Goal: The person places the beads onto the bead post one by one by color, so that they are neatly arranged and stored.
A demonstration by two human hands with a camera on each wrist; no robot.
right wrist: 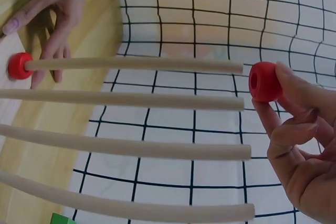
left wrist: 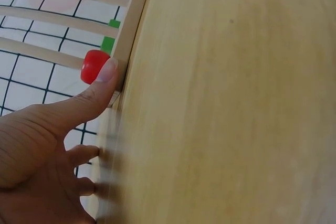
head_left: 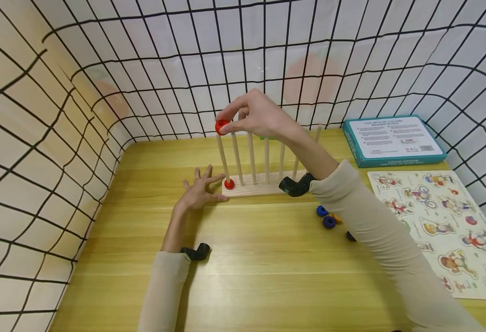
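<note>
My right hand point(head_left: 261, 115) pinches a red bead point(right wrist: 266, 82) between thumb and fingers. In the right wrist view the bead's hole faces the tip of the end peg point(right wrist: 142, 64), slightly apart from it. A wooden base point(head_left: 251, 185) carries a row of several upright pegs. Another red bead point(head_left: 229, 184) sits at the foot of the leftmost peg. With fingers spread, my left hand point(head_left: 199, 191) rests at the left end of the base, its thumb point(left wrist: 100, 85) against the edge close to the lower red bead.
Several loose beads lie under the right forearm, among them a blue bead point(head_left: 322, 211) and a purple bead point(head_left: 329, 222). A teal box point(head_left: 394, 140) stands at the back right, with a picture board point(head_left: 442, 230) before it. Black wire mesh point(head_left: 176, 69) encloses the table point(head_left: 259, 276).
</note>
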